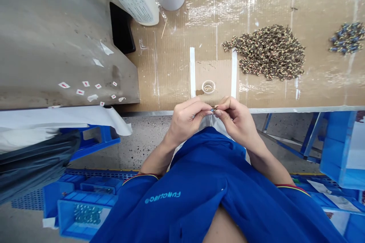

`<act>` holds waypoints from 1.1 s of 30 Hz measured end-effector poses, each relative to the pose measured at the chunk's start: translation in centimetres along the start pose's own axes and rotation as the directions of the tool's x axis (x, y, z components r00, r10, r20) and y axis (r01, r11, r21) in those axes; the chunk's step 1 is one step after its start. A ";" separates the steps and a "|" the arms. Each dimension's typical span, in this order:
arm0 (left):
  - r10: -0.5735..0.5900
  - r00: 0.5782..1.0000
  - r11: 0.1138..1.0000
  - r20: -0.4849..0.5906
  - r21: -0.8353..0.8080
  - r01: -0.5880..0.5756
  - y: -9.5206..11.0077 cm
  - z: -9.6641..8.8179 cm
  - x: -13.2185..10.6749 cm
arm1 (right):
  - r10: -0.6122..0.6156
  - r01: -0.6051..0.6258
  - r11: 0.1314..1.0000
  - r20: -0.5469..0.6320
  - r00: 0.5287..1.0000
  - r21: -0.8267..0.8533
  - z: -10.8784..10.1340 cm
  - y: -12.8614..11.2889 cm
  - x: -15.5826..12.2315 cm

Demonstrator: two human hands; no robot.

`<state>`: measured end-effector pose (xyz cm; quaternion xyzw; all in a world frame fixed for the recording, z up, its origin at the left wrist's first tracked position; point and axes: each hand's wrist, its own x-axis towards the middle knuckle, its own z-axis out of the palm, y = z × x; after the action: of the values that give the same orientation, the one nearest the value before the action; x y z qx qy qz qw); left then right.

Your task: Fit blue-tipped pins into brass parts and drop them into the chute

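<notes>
Cardboard-topped bench [176, 83] with small speckled parts [266, 53] heaped, blue crates [82, 216] below

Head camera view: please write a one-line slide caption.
Left hand and right hand pinch a small part over cardboard.

My left hand [185, 119] and right hand [235, 117] curl inward to face each other, their fingertips [217, 113] pinched close together in front of me.

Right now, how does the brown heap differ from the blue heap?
The brown heap is far bigger than the blue heap, and mottled brown and cream, not bluish. The blue heap lies further right than the brown heap. Both are loose piles on the cardboard.
</notes>
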<state>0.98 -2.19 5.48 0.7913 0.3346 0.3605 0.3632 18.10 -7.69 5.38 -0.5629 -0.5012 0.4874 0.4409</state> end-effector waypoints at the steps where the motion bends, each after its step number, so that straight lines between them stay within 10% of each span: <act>1: 0.018 1.000 1.000 0.007 0.018 -0.018 0.1 -0.1 0.0 | 0.024 -0.024 0.999 0.013 1.000 0.031 0.0 -0.1 -0.1; 26: -0.048 0.994 0.986 0.102 -0.154 0.064 -0.4 -1.1 -0.2 | 0.068 -0.070 0.987 0.023 0.997 0.145 0.4 -0.4 -0.5; 33: 0.022 0.999 0.991 0.045 -0.137 -0.016 1.1 -1.2 -0.5 | -0.142 0.141 0.990 0.056 0.988 0.021 -0.6 -2.0 -0.9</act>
<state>0.07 -2.74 6.75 0.7760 0.2930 0.3675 0.4206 18.42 -8.36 7.57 -0.5080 -0.5481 0.4750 0.4646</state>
